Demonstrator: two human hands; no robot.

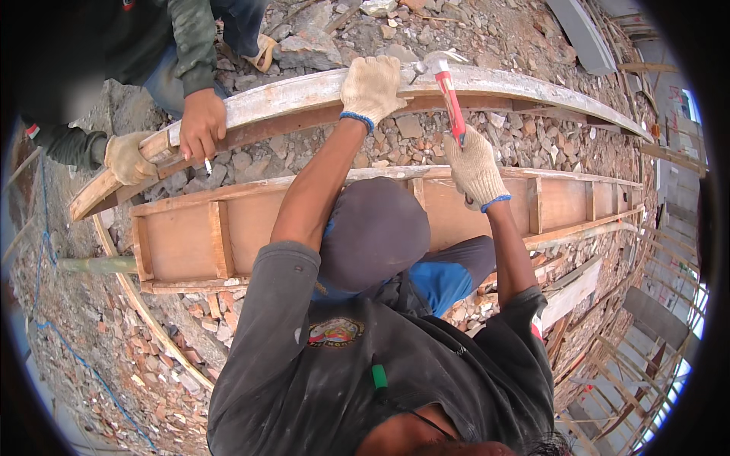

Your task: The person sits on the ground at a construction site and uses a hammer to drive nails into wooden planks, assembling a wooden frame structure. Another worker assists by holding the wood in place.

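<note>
My left hand (pixel 371 87), in a cream knitted glove, is closed over a long whitish-faced wooden beam (pixel 289 95), its thumb pointing right along the near edge. In my right hand (pixel 475 169), gloved the same way, is a claw hammer (pixel 450 102) with a red handle. The hammer's metal head is over the beam's face, just right of my left hand; whether it touches the wood I cannot tell. No nail can be made out there. At the beam's left end, a co-worker's bare hand (pixel 202 125) with a cigarette and gloved hand (pixel 131 158) rest on it.
A ribbed wooden formwork panel (pixel 255 232) lies nearer me, below the beam, behind my bent knee (pixel 372 235). Broken bricks and rubble (pixel 175 365) cover the ground. A blue rope (pixel 84 365) runs at left; a grey slab (pixel 584 34) is far right.
</note>
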